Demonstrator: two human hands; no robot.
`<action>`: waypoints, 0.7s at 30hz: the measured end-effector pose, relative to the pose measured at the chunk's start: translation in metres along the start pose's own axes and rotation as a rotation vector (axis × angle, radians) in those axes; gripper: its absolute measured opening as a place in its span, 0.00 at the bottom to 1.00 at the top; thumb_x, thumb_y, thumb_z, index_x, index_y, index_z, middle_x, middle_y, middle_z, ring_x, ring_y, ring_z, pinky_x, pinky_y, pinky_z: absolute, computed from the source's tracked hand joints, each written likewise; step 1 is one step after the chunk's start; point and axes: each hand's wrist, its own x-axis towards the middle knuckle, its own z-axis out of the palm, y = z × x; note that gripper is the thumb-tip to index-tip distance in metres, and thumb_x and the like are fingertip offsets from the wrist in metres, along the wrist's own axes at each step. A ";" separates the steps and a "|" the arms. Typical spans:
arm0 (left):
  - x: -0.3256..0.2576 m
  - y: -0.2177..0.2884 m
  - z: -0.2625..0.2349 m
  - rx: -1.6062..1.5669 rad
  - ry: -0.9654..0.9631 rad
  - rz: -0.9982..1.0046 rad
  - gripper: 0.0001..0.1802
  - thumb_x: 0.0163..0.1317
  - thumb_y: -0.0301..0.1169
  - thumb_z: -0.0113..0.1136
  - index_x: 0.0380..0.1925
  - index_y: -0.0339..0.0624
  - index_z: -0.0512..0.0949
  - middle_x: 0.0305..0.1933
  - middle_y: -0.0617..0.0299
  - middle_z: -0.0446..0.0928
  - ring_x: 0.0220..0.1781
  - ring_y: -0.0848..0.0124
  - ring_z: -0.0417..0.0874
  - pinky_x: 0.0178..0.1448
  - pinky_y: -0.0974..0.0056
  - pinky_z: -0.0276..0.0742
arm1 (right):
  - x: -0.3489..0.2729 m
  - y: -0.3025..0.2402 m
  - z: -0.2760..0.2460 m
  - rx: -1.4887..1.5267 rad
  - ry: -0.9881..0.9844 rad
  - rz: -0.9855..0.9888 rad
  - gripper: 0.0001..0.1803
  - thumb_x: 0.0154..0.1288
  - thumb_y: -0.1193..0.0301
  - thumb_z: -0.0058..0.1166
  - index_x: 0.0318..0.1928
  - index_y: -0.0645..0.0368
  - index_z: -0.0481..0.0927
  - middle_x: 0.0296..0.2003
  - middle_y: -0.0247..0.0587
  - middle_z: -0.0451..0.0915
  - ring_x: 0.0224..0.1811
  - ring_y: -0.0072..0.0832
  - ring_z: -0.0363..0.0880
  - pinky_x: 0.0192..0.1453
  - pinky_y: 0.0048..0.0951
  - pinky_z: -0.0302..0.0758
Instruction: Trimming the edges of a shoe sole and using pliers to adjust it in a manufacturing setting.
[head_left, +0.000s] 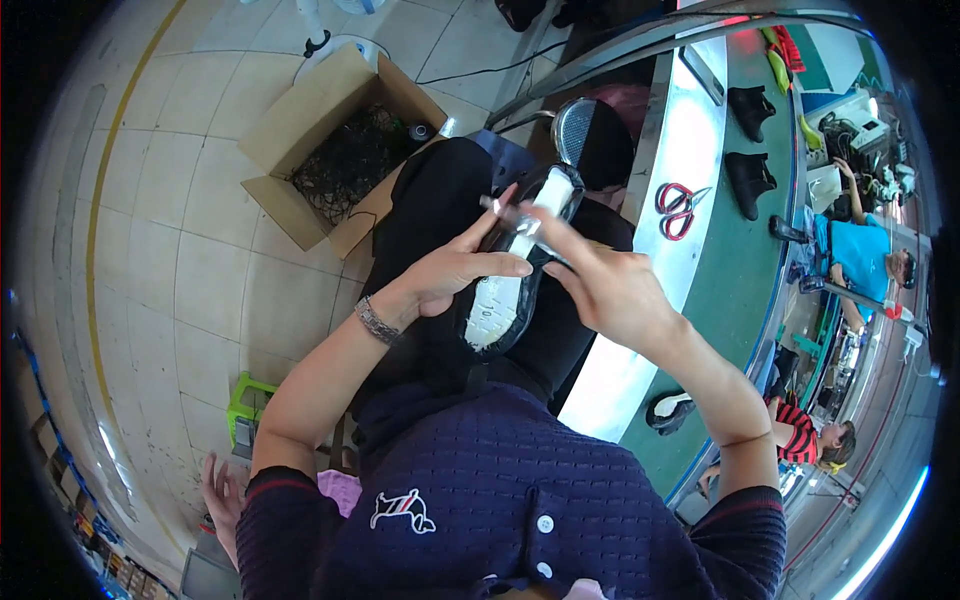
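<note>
A black shoe point(495, 305) lies over my lap, bottom up, with its long white underside showing and black material round the edge. My left hand point(450, 275) grips it from the left side, thumb laid across the white underside. From the right, my right hand point(620, 290) reaches over the upper part of the shoe with bent fingers. At its fingertips is a small shiny metal tool point(522, 222), smeared by motion, so its kind is not clear.
An open cardboard box point(290, 130) of dark scraps stands on the floor at left. Red-handled scissors point(678, 210) lie on the metal ledge point(655, 260). Black boots point(748, 185) and another shoe point(668, 410) rest on the green belt point(735, 285). Co-workers point(862, 255) sit beyond it.
</note>
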 end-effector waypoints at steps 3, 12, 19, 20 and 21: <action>0.002 0.001 -0.001 -0.041 -0.029 0.004 0.57 0.58 0.33 0.69 0.77 0.52 0.36 0.74 0.52 0.55 0.73 0.64 0.60 0.73 0.60 0.56 | 0.009 0.000 -0.013 -0.160 -0.243 0.067 0.40 0.65 0.73 0.56 0.74 0.40 0.53 0.28 0.47 0.82 0.24 0.42 0.82 0.27 0.38 0.78; -0.013 -0.025 -0.003 -0.083 -0.066 0.061 0.54 0.62 0.44 0.65 0.77 0.52 0.37 0.78 0.54 0.46 0.78 0.64 0.51 0.76 0.61 0.52 | -0.005 -0.012 -0.008 -0.110 -0.237 0.152 0.38 0.67 0.67 0.56 0.74 0.37 0.56 0.16 0.40 0.76 0.15 0.40 0.77 0.23 0.40 0.73; -0.026 -0.048 0.003 -0.551 -0.142 0.135 0.40 0.73 0.52 0.44 0.77 0.61 0.37 0.79 0.61 0.45 0.77 0.66 0.53 0.77 0.58 0.54 | -0.044 -0.020 -0.015 -0.336 -0.177 -0.120 0.42 0.61 0.78 0.52 0.73 0.29 0.58 0.39 0.54 0.76 0.36 0.38 0.82 0.23 0.29 0.78; -0.025 -0.049 0.006 -0.550 -0.143 0.124 0.40 0.73 0.52 0.44 0.77 0.61 0.37 0.79 0.61 0.45 0.77 0.66 0.53 0.77 0.58 0.54 | -0.043 -0.022 -0.010 -0.328 -0.178 -0.111 0.42 0.61 0.78 0.52 0.73 0.29 0.58 0.39 0.54 0.76 0.36 0.38 0.82 0.23 0.29 0.78; -0.023 -0.049 0.011 -0.525 -0.105 0.104 0.40 0.73 0.52 0.44 0.77 0.62 0.38 0.79 0.62 0.45 0.77 0.66 0.53 0.77 0.57 0.54 | -0.040 -0.026 -0.003 -0.427 -0.083 -0.156 0.46 0.56 0.81 0.53 0.72 0.26 0.58 0.38 0.50 0.76 0.34 0.35 0.81 0.24 0.29 0.78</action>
